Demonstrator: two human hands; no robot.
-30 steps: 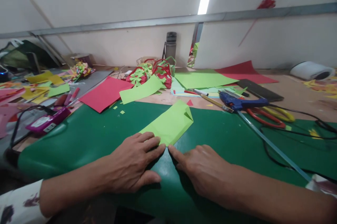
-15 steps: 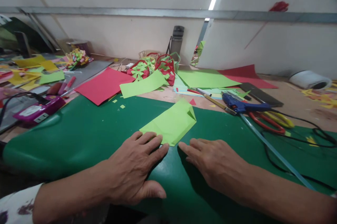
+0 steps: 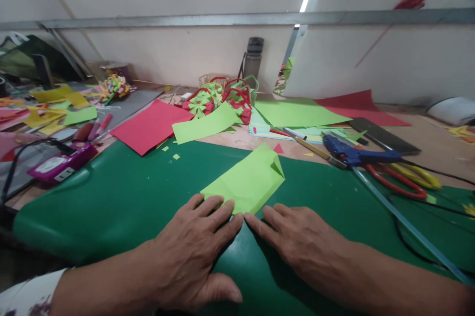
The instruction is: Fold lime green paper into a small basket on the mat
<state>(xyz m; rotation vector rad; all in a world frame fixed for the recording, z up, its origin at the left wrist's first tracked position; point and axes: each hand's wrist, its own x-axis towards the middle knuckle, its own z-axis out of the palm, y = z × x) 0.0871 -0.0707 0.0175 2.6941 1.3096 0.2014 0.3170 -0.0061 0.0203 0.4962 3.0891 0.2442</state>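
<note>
A folded light-green paper lies on the green mat, with a raised flap at its right corner. Flat across its near left edge rests my left hand, fingers stretched out and thumb apart. My right hand is at the paper's near corner, its index fingertip beside the left index fingertip. The right index finger is extended, while the other fingers curl and are partly hidden beneath the hand.
A blue glue gun and red-handled scissors lie to the right. Red paper and a green strip sit beyond the mat, before several small paper baskets. A purple power socket stands at left.
My right index fingertip has moved left to the paper's near corner, meeting the left index finger. The whole view has shifted slightly; my left hand stays on the paper.
</note>
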